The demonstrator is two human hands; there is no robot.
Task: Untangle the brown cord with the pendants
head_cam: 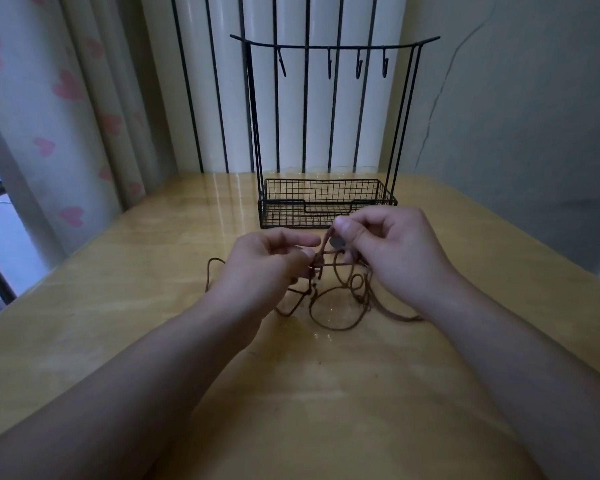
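I have the brown cord point(329, 306) near the middle of the surface point(125, 306), just in front of the wire basket stand point(326, 202). My left hand point(267, 261) pinches the knotted crossing while my right hand point(392, 244) pinches a raised strand beside a dark pendant point(337, 242), fingers curled tight on both. I judge the task barely underway: several loops still overlap and lie tangled below my hands.

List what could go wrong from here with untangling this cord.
1. Both the left hand and the right hand pinch the brown cord close together; pulling apart may tighten the knot.
2. A dark pendant hangs by the right fingers and could snag in the loops.
3. Loose loops on the table may catch again.
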